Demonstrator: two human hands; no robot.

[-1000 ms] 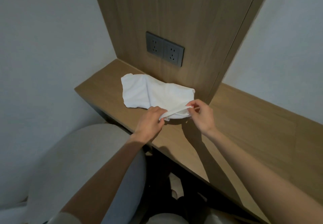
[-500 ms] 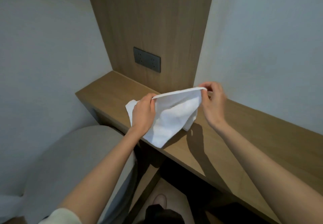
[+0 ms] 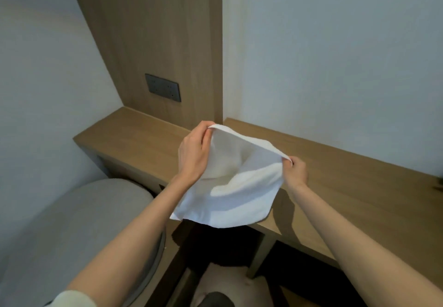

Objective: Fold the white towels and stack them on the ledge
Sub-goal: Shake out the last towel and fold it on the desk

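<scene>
- Far left, a grey rounded seat (image 3: 79, 222) sits low beside the wooden ledge (image 3: 134, 134).
- Above the ledge, a dark socket plate (image 3: 163, 87) is set in the upright wood panel (image 3: 155, 31).
- The left hand (image 3: 194, 153) is up over the ledge, its fingers (image 3: 203, 130) pinching one top corner of the white towel (image 3: 235, 186).
- The towel is in the air, clear of the ledge. Its top edge is stretched between the two hands, and the cloth sags below, rumpled, with its lower edge hanging past the ledge's front.
- The right hand (image 3: 296, 171) is lower than the left, fingers (image 3: 288, 162) curled and gripping the other top corner.
- Further right, the ledge runs on along the pale wall (image 3: 335, 54).
</scene>
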